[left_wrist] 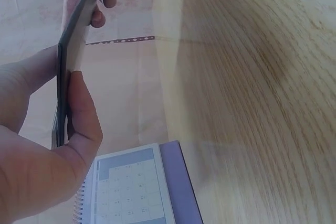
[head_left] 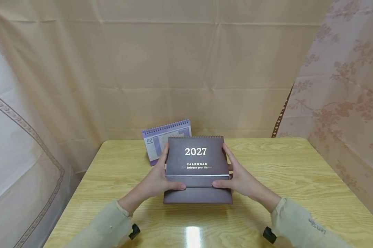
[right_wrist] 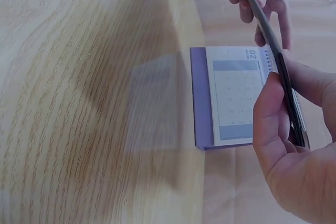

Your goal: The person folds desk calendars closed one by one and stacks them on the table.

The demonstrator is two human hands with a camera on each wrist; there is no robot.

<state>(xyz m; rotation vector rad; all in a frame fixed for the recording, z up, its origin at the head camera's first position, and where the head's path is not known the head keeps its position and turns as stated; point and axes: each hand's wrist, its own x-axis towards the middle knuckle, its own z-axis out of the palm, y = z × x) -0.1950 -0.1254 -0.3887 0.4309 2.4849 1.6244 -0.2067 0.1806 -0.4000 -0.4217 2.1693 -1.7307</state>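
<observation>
Both hands hold a dark brown desk calendar point(head_left: 197, 162) with "2027" on its cover and a spiral along its top edge. My left hand point(head_left: 157, 181) grips its left side, thumb on the lower front flap. On the opposite edge my right hand point(head_left: 240, 179) does the same, thumb pointing inward. Both wrist views show the calendar edge-on, raised above the table, with fingers curled behind it. Behind it and to the left stands a purple desk calendar point(head_left: 155, 144) showing page "02", partly hidden by the brown one in the head view.
The wooden table point(head_left: 282, 165) has rounded far corners and a bright light reflection near its front. A beige cloth point(head_left: 161, 69) hangs behind it. Patterned curtains point(head_left: 354, 103) hang at the right, and a white one point(head_left: 16, 148) at the left.
</observation>
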